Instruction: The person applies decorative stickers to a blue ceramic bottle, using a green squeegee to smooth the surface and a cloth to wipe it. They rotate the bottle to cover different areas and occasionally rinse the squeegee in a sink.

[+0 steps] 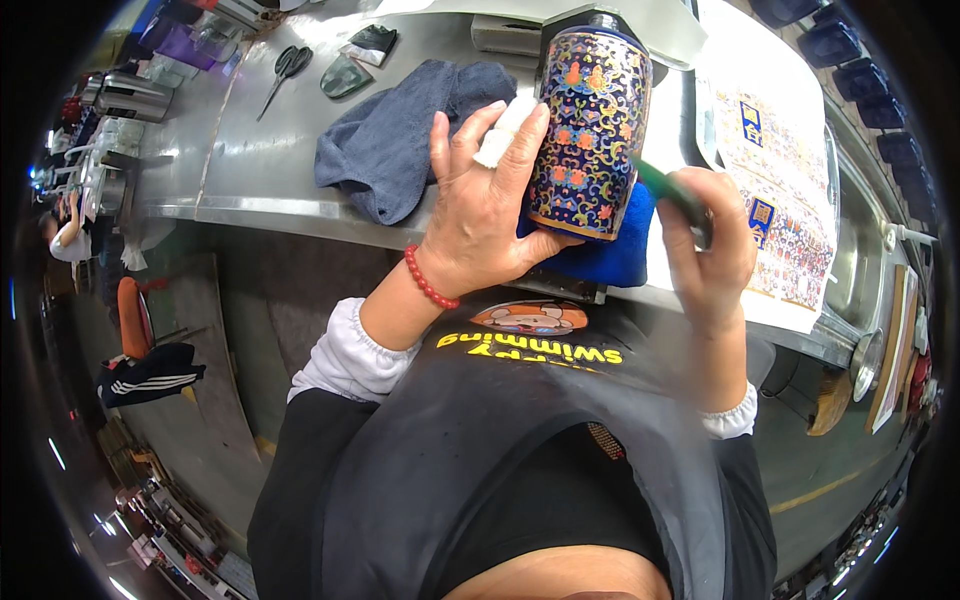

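Observation:
A dark blue bottle [592, 130] with a colourful floral pattern lies on a bright blue cloth [625, 240], its neck pointing away from me. My left hand [485, 195] steadies it, the index finger along its left side and the thumb at its base. White wrapping [507, 130] covers one finger of that hand. My right hand [712, 235], slightly blurred, grips a flat green tool [672, 195] like a small scraper. The tool's tip is at the bottle's right side; whether it touches cannot be made out.
Left of the bottle lies a grey-blue towel [400, 130]. Scissors [288, 72], a grey-green flat piece [345, 76] and a black packet [372, 45] lie beyond it. Printed patterned sheets [775, 170] cover the metal table's right side, near a sink [858, 240].

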Action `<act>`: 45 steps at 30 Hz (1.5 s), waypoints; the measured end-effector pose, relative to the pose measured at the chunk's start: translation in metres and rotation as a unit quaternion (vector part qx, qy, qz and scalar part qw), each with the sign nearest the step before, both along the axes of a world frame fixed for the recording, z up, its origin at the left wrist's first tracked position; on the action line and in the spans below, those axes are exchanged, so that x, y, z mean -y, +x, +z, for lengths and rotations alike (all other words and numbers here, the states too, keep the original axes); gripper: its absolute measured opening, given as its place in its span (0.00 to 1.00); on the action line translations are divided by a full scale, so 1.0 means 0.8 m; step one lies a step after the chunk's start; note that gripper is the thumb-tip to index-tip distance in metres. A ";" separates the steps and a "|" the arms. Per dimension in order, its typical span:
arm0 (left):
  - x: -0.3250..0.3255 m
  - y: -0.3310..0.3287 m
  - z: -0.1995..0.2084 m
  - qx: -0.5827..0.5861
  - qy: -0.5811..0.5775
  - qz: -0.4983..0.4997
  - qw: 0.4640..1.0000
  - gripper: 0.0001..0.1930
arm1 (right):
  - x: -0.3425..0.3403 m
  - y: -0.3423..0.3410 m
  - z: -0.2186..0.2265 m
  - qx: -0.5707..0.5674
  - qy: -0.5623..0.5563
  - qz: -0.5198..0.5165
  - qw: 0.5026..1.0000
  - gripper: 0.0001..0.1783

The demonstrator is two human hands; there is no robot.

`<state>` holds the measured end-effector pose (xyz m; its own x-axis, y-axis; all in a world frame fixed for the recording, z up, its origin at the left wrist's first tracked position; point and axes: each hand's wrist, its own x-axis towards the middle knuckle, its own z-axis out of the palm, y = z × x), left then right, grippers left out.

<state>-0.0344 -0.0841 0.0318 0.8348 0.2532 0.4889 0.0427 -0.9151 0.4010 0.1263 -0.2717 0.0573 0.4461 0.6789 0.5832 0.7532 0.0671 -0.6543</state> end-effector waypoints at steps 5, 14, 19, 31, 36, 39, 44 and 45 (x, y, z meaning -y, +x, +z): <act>-0.010 -0.009 -0.006 0.021 -0.150 -0.091 0.984 0.48 | -0.004 -0.017 0.042 0.270 -0.093 0.077 0.955 0.18; 0.002 -0.003 -0.019 0.069 -0.249 -0.067 0.964 0.42 | 0.013 -0.009 0.042 0.051 -0.052 0.067 0.995 0.21; 0.004 -0.001 -0.020 0.062 -0.240 -0.067 0.967 0.46 | 0.018 -0.008 0.029 0.013 -0.066 0.038 0.997 0.19; 0.013 -0.002 0.003 -0.010 0.012 0.008 1.000 0.52 | 0.012 -0.002 0.010 0.060 -0.023 0.151 0.986 0.25; -0.009 -0.006 -0.017 0.005 -0.102 -0.061 0.993 0.53 | 0.029 0.008 -0.004 -0.156 0.030 0.038 0.987 0.12; -0.012 -0.011 -0.021 -0.010 -0.199 -0.117 0.973 0.53 | 0.036 0.007 -0.017 -0.221 0.027 0.030 0.974 0.11; -0.005 -0.008 -0.022 -0.010 -0.381 -0.115 0.918 0.51 | 0.036 -0.001 -0.033 -0.261 0.035 -0.003 0.965 0.11; -0.005 -0.007 -0.021 -0.008 -0.403 -0.119 0.907 0.50 | 0.036 -0.002 -0.033 -0.266 0.050 0.011 0.963 0.10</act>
<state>-0.0404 -0.0804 0.0151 0.9186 0.3337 0.2118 -0.1058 -0.3087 0.9453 0.1248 -0.3006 0.0308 0.6854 0.6445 0.3388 0.3103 0.1624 -0.9367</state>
